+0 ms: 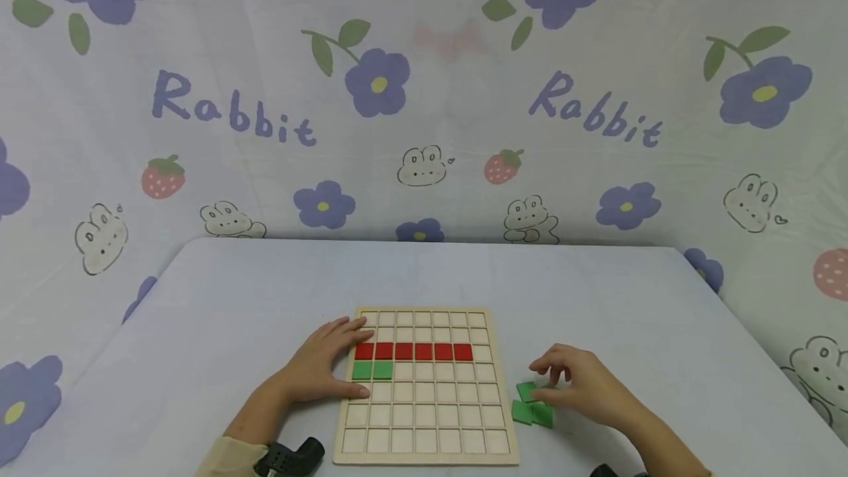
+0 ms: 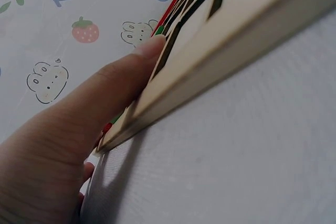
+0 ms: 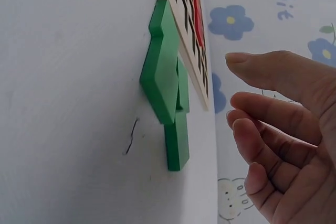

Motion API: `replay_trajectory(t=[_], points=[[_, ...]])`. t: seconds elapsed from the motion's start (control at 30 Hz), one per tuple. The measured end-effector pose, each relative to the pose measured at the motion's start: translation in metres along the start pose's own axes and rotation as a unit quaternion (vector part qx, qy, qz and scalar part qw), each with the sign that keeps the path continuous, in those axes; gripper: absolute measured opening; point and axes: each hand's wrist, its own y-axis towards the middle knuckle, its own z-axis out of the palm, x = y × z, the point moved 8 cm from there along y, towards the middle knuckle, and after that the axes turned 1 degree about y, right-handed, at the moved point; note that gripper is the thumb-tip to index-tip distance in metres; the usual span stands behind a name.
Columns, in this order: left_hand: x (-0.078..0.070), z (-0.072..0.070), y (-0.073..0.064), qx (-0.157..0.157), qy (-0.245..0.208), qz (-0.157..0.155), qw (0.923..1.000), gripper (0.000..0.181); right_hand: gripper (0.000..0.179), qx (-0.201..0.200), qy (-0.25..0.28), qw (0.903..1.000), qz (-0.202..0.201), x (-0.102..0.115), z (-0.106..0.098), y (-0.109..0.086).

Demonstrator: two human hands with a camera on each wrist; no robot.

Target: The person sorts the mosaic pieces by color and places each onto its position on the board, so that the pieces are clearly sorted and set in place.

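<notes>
A wooden grid board [image 1: 426,459] lies on the table. One row of it holds several red square tiles [image 1: 424,351], and just below, at the left, two green tiles [image 1: 382,369] sit in their cells. My left hand [image 1: 316,368] rests on the board's left side, thumb and fingers spread; the left wrist view shows the thumb [image 2: 105,87] lying over the frame. To the right of the board, loose green tiles [image 3: 163,72] lie in a small overlapping cluster. Just over them hovers my right hand [image 1: 586,385], fingers loosely bent and nothing between thumb and fingertips.
A white cloth covers the table [image 1: 265,278]. Behind it hangs a patterned curtain [image 1: 457,94] with flowers, rabbits and strawberries. A black wrist device [image 1: 291,456] sits on the left forearm. A short dark mark [image 3: 131,136] shows on the cloth near the loose tiles.
</notes>
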Motion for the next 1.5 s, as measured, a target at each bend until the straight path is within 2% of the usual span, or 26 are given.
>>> replay_trajectory(t=[0.53, 0.73, 1.2, 1.5], points=[[0.0, 0.001, 0.001, 0.003, -0.005, -0.004, 1.0, 0.088, 0.033, -0.003, 0.017, 0.999, 0.04, -0.026, -0.005, -0.012], [0.0, 0.001, 0.001, 0.0, -0.005, 0.003, 1.0, 0.087, 0.034, 0.015, 0.061, 0.9957, 0.068, -0.041, -0.002, -0.015], [0.001, 0.001, -0.001, -0.003, -0.008, -0.003, 1.0, 0.087, 0.034, 0.018, 0.087, 0.996, 0.006, -0.05, 0.004, -0.018], [0.002, 0.001, -0.001, -0.002, -0.005, -0.003, 1.0, 0.088, 0.029, 0.011, 0.078, 0.9967, 0.017, -0.053, 0.006, -0.017]])
